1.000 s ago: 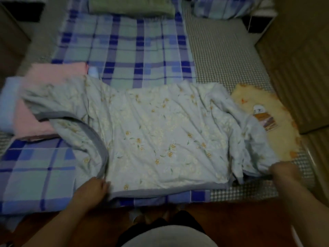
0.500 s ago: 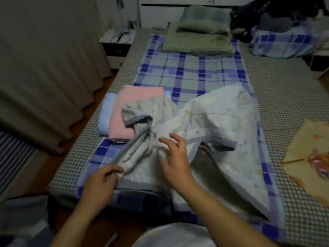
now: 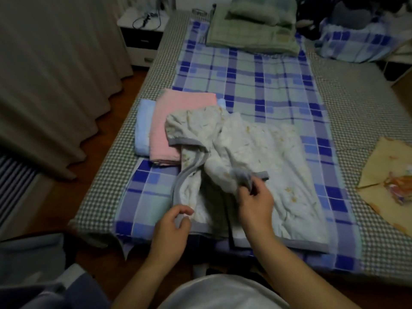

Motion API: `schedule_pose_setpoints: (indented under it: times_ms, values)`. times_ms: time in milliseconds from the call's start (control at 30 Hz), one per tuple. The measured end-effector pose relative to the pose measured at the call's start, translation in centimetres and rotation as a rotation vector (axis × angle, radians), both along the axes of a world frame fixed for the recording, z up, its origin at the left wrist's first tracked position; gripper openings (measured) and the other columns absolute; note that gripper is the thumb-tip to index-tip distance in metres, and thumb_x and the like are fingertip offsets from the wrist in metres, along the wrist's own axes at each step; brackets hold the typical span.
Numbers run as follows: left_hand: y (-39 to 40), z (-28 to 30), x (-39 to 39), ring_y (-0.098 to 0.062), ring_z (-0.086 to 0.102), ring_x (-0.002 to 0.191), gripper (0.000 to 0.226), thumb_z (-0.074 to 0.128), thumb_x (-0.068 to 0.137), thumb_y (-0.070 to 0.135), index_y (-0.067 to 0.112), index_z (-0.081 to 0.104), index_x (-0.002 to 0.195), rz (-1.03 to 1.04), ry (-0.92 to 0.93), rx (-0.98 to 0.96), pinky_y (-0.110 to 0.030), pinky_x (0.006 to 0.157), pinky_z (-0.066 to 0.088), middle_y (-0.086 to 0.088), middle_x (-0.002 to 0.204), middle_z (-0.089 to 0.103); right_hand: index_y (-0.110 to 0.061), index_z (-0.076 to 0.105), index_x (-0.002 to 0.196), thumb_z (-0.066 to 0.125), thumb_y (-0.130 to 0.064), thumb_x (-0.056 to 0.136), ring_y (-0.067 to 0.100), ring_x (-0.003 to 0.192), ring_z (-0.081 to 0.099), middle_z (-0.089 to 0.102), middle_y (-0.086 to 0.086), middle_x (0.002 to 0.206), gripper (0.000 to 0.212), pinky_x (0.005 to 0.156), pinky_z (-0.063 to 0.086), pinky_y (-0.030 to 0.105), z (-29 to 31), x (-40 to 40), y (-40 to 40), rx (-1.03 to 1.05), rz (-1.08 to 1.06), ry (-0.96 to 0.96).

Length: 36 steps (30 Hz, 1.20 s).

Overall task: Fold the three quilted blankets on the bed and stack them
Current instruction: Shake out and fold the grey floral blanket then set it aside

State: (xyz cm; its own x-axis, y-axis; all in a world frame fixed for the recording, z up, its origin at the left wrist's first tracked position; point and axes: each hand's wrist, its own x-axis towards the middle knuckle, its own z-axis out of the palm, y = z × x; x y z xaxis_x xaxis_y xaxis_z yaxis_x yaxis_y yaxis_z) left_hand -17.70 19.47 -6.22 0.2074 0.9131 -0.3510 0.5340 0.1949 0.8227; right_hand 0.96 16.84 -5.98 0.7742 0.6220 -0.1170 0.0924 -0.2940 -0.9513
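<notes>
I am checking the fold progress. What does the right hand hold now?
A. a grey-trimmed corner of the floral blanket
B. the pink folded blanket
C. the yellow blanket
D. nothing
A: the right hand pinches a grey-edged corner of the floral blanket, while the pink blanket and the yellow blanket lie untouched.

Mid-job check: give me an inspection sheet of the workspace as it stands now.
Surface: bed with plaid sheet.
Job's things: floral blanket partly folded, rumpled; pink blanket folded on blue blanket; yellow blanket at right edge.
Clutter: green bedding at the head.
Grippers: left hand grips the grey hem; right hand pinches a corner.
Cables: cord on nightstand.
Surroundings: curtain, wood floor.
</notes>
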Motion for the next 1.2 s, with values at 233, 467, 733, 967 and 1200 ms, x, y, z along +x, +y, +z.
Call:
schedule_pose_setpoints:
  times_ms: [233,467,733,967,1200]
  values:
    - [1.9,5.5,-0.6,-0.001,0.064,0.102,0.038,0.066,0.090,-0.001,0.028,0.061,0.114,0.049,-0.419,0.093,-0.012,0.080,0.052,0.020,0.109,0.067,-0.003,0.069,0.105,0.053,0.012,0.076,0.007,0.094,0.059,0.064,-0.002,0.100,0.036,0.084,0.046,0.016,4.5,-4.8,1.8,0.308,0.298,-0.507]
    - [3.0,4.5,0.3,-0.032,0.069,0.102,0.050,0.063,0.082,-0.018,0.016,0.054,0.117,0.375,-0.778,-0.195,-0.040,0.087,0.057,-0.016,0.107,0.072,-0.022,0.074,0.111,0.063,0.016,0.079,-0.004,0.102,0.066,0.071,-0.014,0.108,0.051,0.093,0.053,0.022,1.5,-6.8,1.6,0.214,0.291,-0.357]
    - [0.8,4.9,0.5,-0.021,0.071,0.093,0.027,0.062,0.086,-0.012,0.002,0.062,0.108,0.303,-0.648,-0.122,-0.028,0.084,0.058,-0.008,0.095,0.074,-0.010,0.066,0.126,0.062,0.001,0.084,0.001,0.116,0.063,0.068,-0.003,0.125,0.044,0.098,0.052,0.025,0.9,-8.3,0.3,0.275,0.425,-0.437]
    - [0.4,4.8,0.0,-0.021,0.071,0.090,0.018,0.064,0.089,-0.002,0.007,0.064,0.105,0.308,-0.534,-0.109,-0.031,0.082,0.059,-0.007,0.094,0.074,-0.004,0.065,0.127,0.054,-0.015,0.093,0.003,0.124,0.058,0.063,-0.002,0.130,0.037,0.106,0.043,0.020,0.8,-8.4,-0.6,0.311,0.511,-0.532]
    - [0.7,5.3,-0.1,-0.019,0.071,0.080,0.013,0.064,0.091,0.007,0.011,0.066,0.103,0.263,-0.492,-0.197,-0.026,0.071,0.058,-0.008,0.088,0.074,-0.003,0.063,0.129,0.051,-0.009,0.091,0.006,0.128,0.055,0.060,0.001,0.134,0.040,0.108,0.044,0.026,0.4,-8.3,-1.1,0.302,0.536,-0.565]
